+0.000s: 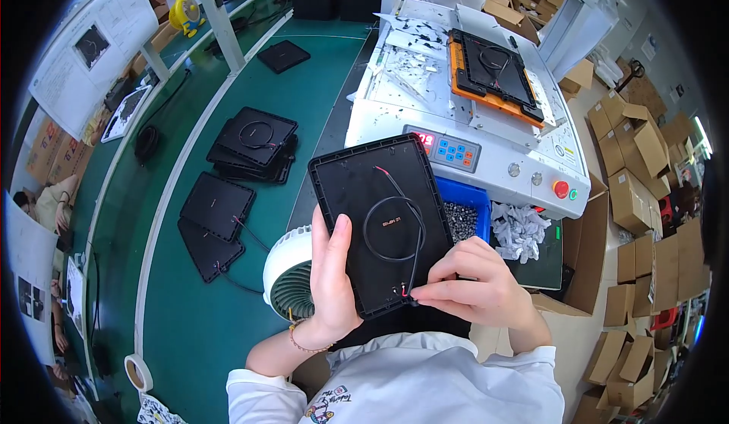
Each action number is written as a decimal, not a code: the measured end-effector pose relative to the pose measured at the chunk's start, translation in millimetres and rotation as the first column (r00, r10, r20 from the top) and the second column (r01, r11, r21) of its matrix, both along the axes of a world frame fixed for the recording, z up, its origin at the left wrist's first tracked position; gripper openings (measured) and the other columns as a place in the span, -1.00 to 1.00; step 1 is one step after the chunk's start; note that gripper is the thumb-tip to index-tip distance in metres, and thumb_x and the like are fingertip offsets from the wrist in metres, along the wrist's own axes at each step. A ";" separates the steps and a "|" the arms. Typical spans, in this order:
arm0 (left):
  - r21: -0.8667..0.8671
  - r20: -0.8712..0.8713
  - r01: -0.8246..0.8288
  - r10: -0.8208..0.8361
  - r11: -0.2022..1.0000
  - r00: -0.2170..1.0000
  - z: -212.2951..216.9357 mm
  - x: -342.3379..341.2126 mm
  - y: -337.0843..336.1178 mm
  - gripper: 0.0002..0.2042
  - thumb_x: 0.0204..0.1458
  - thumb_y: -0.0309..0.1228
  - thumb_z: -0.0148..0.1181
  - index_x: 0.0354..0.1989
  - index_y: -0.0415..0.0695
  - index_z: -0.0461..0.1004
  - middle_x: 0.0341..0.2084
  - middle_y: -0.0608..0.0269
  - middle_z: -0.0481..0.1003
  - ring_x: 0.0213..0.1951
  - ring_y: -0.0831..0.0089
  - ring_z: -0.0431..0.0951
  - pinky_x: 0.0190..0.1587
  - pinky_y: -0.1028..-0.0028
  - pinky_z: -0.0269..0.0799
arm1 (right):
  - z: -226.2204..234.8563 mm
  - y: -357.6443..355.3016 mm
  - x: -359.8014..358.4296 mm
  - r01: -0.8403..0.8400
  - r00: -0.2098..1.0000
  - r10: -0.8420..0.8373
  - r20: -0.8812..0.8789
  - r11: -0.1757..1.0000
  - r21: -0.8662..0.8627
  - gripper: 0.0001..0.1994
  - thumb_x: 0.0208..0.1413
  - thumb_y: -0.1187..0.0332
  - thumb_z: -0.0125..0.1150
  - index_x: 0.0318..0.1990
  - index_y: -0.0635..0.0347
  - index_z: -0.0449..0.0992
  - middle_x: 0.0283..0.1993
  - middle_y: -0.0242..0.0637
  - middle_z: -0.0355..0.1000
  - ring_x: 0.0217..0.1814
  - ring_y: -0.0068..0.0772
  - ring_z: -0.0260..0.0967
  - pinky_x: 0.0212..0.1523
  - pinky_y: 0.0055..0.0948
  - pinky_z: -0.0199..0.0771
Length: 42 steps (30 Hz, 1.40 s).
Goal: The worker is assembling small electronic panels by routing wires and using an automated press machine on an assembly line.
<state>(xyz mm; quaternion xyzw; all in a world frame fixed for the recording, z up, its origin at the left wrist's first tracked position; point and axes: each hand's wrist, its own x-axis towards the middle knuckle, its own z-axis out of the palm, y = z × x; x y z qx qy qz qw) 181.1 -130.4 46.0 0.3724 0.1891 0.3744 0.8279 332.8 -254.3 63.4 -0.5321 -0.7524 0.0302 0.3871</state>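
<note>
I hold a black rectangular plastic panel (pixel 364 196) up in front of me, its inner side facing me. A black wire loop (pixel 392 226) with a red lead lies coiled on it. My left hand (pixel 332 276) grips the panel's lower left edge, thumb lying on its face. My right hand (pixel 478 283) pinches at the panel's lower right corner, where the wire ends meet red terminals (pixel 406 291).
A white machine (pixel 486 120) with a red display, blue keypad and red button stands ahead, carrying an orange fixture (pixel 493 71) with another black panel. A blue bin of small parts (pixel 465 211), a small white fan (pixel 288 276), and stacked black panels (pixel 254 147) on the green belt (pixel 190 310). Cardboard boxes (pixel 638 189) right.
</note>
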 end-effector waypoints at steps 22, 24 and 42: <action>-0.033 0.024 0.014 -0.014 0.999 1.000 0.3 -1.5 -0.9 -0.62 0.34 -0.26 -0.26 0.29 -0.06 0.10 0.11 0.09 0.37 0.07 0.29 0.51 0.06 0.29 0.52 | 1.0 -7.7 -7.2 0.052 0.994 -0.063 0.090 0.991 0.120 -0.77 -0.28 0.41 0.53 -0.37 0.06 0.65 -0.37 -0.50 0.43 -0.35 -0.49 0.36 -0.28 -0.47 0.25; -0.031 0.024 0.006 -0.006 0.999 1.000 1.1 -0.5 -1.8 -0.61 0.34 -0.24 -0.28 0.29 -0.05 0.10 0.11 0.09 0.37 0.08 0.28 0.50 0.08 0.28 0.51 | 1.2 -6.7 -6.9 0.133 0.989 -0.141 0.042 0.981 0.141 -0.71 -0.31 0.40 0.54 -0.32 0.12 0.65 -0.31 -0.44 0.44 -0.30 -0.40 0.39 -0.26 -0.41 0.32; 0.495 -0.325 0.132 0.042 0.859 0.945 11.3 22.9 21.5 -0.40 0.35 -0.03 -0.32 0.42 -0.17 -0.10 0.28 0.10 0.05 0.32 0.29 0.04 0.29 0.30 0.01 | 59.1 -21.5 23.9 0.499 0.866 -0.455 0.207 0.806 -0.318 0.20 -0.21 -0.12 0.43 0.39 0.51 -0.18 0.29 0.29 0.06 0.27 0.30 0.11 0.31 -0.07 0.16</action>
